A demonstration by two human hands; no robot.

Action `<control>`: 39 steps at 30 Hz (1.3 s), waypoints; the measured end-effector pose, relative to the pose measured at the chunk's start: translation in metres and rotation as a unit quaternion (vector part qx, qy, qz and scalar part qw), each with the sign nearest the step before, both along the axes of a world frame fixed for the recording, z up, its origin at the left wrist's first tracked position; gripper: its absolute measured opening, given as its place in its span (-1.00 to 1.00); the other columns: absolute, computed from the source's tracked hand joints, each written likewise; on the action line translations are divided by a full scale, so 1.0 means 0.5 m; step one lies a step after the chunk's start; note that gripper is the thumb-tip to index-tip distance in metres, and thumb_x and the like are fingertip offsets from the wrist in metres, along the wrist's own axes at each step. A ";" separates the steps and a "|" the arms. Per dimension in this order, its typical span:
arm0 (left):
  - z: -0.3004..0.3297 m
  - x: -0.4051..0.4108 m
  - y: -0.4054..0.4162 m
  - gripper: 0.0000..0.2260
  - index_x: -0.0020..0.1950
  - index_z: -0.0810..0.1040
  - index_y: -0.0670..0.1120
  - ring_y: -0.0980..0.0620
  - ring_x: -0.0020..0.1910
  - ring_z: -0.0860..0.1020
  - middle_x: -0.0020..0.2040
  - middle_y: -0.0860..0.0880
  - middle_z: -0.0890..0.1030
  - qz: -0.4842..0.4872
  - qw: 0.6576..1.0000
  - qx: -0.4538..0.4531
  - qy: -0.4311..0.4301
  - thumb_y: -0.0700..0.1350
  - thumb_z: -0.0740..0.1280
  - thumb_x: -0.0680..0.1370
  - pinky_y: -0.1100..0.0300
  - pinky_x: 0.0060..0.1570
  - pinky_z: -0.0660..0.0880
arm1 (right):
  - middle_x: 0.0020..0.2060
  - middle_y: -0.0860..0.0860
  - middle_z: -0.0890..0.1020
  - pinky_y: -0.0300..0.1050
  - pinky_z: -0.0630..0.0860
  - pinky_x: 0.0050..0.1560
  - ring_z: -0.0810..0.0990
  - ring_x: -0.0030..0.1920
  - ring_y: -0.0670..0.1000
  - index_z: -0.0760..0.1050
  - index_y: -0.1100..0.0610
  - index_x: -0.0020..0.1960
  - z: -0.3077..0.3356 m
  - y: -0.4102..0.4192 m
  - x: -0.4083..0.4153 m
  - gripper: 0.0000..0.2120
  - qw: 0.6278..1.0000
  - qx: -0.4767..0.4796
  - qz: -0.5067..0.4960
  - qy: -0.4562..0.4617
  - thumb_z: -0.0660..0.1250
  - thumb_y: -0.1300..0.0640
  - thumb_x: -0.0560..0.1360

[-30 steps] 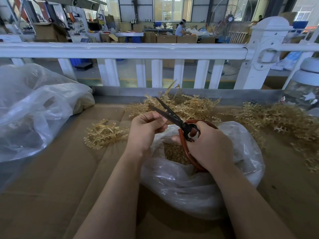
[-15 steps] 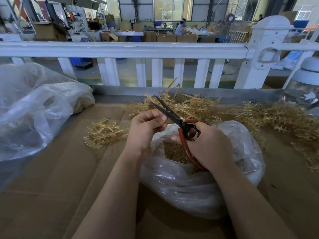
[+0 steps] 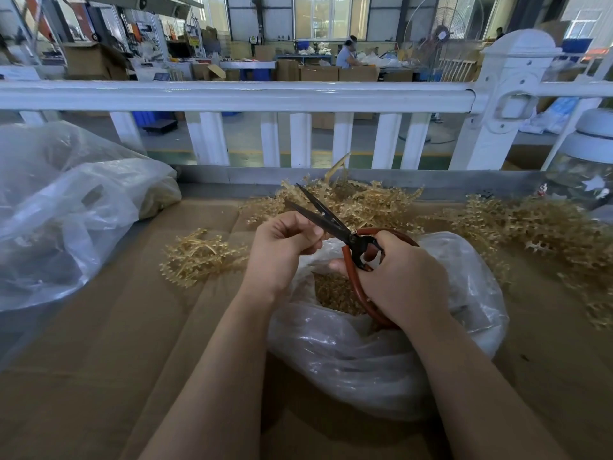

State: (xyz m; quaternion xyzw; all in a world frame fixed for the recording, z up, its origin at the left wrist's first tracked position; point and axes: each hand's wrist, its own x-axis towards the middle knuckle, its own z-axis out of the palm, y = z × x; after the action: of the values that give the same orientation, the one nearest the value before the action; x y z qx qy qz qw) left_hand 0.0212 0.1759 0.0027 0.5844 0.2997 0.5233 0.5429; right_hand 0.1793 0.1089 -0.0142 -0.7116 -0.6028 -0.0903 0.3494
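While the right hand (image 3: 404, 280) grips the red handles of the scissors (image 3: 326, 214), the left hand (image 3: 282, 250) sits just beside the blades near their pivot, fingers curled and thumb pressed to forefinger as in a pinch (whatever it pinches is hidden, so I cannot tell if it holds anything). The dark blades point up and away, a little apart. Against half a second ago the handles have spread slightly and the blades have reopened, while neither hand has shifted its place. I judge that one snip is over and the next is being lined up, so the trimming is mid-run, not finishing. Both hands work over the mouth of a clear plastic bag (image 3: 365, 360), where small tan cut pieces (image 3: 331, 293) lie heaped. Around it on the cardboard (image 3: 99, 360) lie tan plastic sprigs (image 3: 202, 257), more behind and to the right (image 3: 530, 227), still uncut. A larger bag (image 3: 66, 210) slumps at far left.
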 end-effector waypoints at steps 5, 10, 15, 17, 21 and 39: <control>-0.001 0.000 0.003 -0.81 -0.18 0.60 -0.18 0.07 -0.31 0.48 -0.29 -0.07 0.57 -0.015 1.000 -0.009 -0.008 -0.41 0.30 0.53 0.22 -0.17 0.48 | -0.32 -0.26 0.49 -0.27 0.39 -0.35 0.48 -0.28 -0.14 0.57 -0.07 -0.06 0.002 0.001 -0.001 -0.35 1.000 -0.013 -0.001 0.003 0.14 -0.60 0.28; -0.003 -0.001 0.004 -0.81 -0.17 0.62 -0.17 0.07 -0.29 0.50 -0.25 -0.09 0.59 -0.026 0.999 -0.024 -0.014 -0.40 0.30 0.54 0.25 -0.17 0.51 | -0.33 -0.25 0.50 -0.20 0.51 -0.28 0.49 -0.28 -0.14 0.58 -0.05 -0.08 0.001 -0.001 0.000 -0.35 1.000 -0.009 0.009 0.015 0.17 -0.59 0.28; 0.000 0.001 0.002 -0.82 -0.20 0.58 -0.20 0.08 -0.32 0.50 -0.27 -0.09 0.58 -0.031 0.998 -0.041 -0.032 -0.41 0.30 0.52 0.25 -0.18 0.51 | -0.36 -0.25 0.48 -0.20 0.51 -0.28 0.48 -0.31 -0.14 0.59 -0.03 -0.10 0.001 0.000 0.002 -0.37 1.000 -0.006 0.013 0.009 0.19 -0.57 0.30; 0.001 0.003 0.001 -0.71 -0.30 0.60 -0.11 0.06 -0.32 0.51 -0.31 -0.04 0.59 -0.035 0.997 -0.055 -0.047 -0.42 0.30 0.52 0.25 -0.19 0.51 | -0.36 -0.22 0.52 -0.19 0.53 -0.29 0.50 -0.32 -0.12 0.61 -0.01 -0.09 0.001 -0.001 0.003 -0.37 1.000 -0.006 0.011 0.004 0.21 -0.55 0.32; 0.002 0.004 0.002 -0.65 -0.35 0.61 -0.05 0.04 -0.32 0.54 -0.34 -0.03 0.61 -0.041 0.991 -0.099 -0.080 -0.43 0.31 0.51 0.26 -0.23 0.54 | -0.39 -0.20 0.53 -0.20 0.48 -0.34 0.53 -0.34 -0.09 0.59 -0.01 -0.12 0.002 0.001 0.003 -0.44 1.000 -0.013 0.007 0.010 0.28 -0.51 0.35; 0.001 0.029 -0.018 -0.84 -0.20 0.70 -0.10 0.17 -0.45 0.50 -0.35 0.00 0.64 -0.059 0.984 -0.166 0.020 -0.34 0.44 0.46 0.32 -0.35 0.45 | -0.42 -0.01 0.66 0.13 0.63 -0.15 0.64 -0.35 0.04 0.65 0.08 -0.23 0.007 0.021 -0.007 -0.78 0.928 -0.011 0.114 0.354 0.50 -0.06 0.43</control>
State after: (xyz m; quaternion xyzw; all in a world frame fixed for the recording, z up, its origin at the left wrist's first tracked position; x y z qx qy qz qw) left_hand 0.0358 0.1667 0.0032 0.5133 0.3583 0.4215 0.6561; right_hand 0.1760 0.1194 -0.0104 -0.6275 -0.5178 0.2149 0.5402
